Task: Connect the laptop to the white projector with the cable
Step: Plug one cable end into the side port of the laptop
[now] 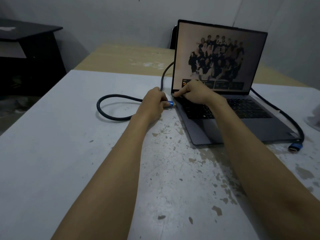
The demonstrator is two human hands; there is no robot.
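A grey laptop (242, 118) stands open on the white table (69, 135), its screen lit. My left hand (153, 103) grips the blue-collared plug (170, 103) of a dark cable (110, 108), with the plug's tip right at the laptop's left edge. My right hand (194, 93) rests on the laptop's back left corner near the hinge, fingers pressed down. The cable loops on the table to the left, runs behind the screen and comes out on the right. Its other blue plug (295, 147) lies loose by the laptop's front right corner. No projector is in view.
A dark desk (29, 49) stands at the far left against the wall. A beige tabletop (129, 58) adjoins the white table at the back. A pale object (314, 118) is cut off at the right edge. The white table's paint is chipped in the middle.
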